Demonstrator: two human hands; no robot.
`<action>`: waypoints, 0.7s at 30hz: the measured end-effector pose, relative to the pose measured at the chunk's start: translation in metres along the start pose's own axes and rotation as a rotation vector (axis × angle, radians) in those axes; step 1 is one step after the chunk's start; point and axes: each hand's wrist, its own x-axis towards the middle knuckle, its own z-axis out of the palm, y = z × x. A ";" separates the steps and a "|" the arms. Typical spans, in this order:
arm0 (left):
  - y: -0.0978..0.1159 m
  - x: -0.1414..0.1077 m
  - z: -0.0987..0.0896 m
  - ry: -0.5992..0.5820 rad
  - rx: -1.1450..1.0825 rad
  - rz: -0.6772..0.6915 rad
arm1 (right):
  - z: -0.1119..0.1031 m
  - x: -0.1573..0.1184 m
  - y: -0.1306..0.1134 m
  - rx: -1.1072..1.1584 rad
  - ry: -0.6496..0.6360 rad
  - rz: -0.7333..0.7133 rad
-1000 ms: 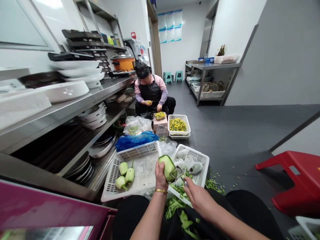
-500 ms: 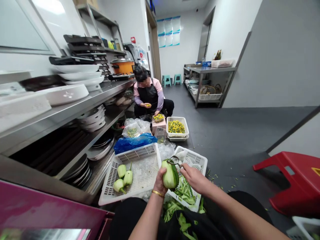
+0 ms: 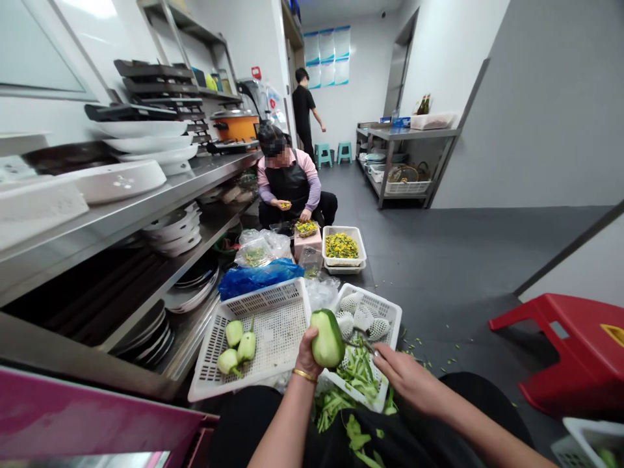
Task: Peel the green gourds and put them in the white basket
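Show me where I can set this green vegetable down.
Free: the right part of the left white basket, beside three pale green vegetables; also grey floor between the metal table and red stool.
Crowded: the right white basket, holding peelings and white netting.

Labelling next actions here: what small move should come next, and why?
Probably draw the slim metal peeler, held in the right hand, along the dark green strip on the rounded pale green vegetable's right side: that strip looks unpeeled, and the left hand is gripping the vegetable.
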 end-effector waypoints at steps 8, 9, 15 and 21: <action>-0.002 0.001 0.001 0.109 0.007 0.083 | 0.040 0.007 -0.010 0.040 0.039 0.022; 0.001 0.002 0.002 0.164 -0.037 0.087 | 0.050 -0.005 0.001 0.046 -0.007 0.026; 0.013 0.012 0.011 0.430 -0.264 0.148 | 0.045 -0.038 0.038 0.031 -0.148 0.045; -0.004 0.015 0.005 0.397 -0.155 0.041 | 0.013 0.015 -0.002 -0.058 0.003 0.037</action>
